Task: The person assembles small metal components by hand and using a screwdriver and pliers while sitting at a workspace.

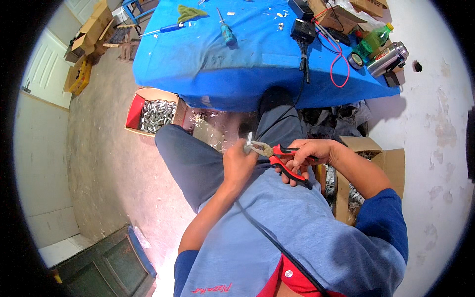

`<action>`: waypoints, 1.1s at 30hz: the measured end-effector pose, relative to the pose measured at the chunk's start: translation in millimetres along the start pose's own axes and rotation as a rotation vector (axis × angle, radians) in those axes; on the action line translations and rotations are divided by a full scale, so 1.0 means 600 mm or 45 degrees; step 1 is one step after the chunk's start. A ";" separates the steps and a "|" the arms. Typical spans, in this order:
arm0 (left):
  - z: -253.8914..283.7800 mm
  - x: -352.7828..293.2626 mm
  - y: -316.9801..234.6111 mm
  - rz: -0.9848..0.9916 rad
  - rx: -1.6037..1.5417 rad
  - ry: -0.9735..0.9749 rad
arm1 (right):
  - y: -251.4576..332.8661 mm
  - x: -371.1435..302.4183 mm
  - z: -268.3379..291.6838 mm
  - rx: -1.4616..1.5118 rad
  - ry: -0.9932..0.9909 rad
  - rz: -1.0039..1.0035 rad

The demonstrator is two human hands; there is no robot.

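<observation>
My right hand (308,157) is wrapped round the red and black handles of a pair of pliers (286,163). The jaws point left, toward a small silvery metal piece (249,139) above my lap. That piece sticks up from the closed fingers of my left hand (239,161), and the plier jaws meet it from the right; how firmly they grip it I cannot tell. To the left of my knee, an open carton (129,115) with red inside holds a heap of small silvery metal cylinders (157,115).
Ahead stands a table under a blue cloth (208,54), with screwdrivers (226,33), a green rag (190,13), black adapters (303,29), a green bottle (373,42) and a steel flask (388,58). A cardboard box (393,171) of metal pieces stands by my right arm. White scraps litter the floor.
</observation>
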State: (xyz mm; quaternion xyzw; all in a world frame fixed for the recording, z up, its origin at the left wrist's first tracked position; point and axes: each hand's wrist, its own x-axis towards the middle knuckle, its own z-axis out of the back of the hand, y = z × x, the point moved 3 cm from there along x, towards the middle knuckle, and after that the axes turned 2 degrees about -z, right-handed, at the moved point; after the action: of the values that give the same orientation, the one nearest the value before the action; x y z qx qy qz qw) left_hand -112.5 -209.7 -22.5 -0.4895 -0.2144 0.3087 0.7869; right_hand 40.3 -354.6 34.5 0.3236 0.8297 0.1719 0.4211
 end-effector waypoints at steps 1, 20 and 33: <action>-0.001 0.000 0.003 -0.004 0.002 0.001 | 0.000 0.001 0.000 0.001 -0.002 0.001; -0.005 -0.001 -0.001 0.070 0.027 0.016 | -0.023 0.002 -0.013 0.116 -0.091 0.009; 0.003 -0.003 -0.013 -0.008 0.185 -0.010 | -0.038 0.016 -0.022 0.199 -0.175 0.089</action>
State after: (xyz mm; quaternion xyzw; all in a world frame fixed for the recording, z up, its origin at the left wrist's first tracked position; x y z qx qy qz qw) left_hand -112.9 -212.0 -14.8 -0.4293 -0.1961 0.3228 0.8204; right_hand 16.7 -364.9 23.8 0.3953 0.7980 0.0988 0.4441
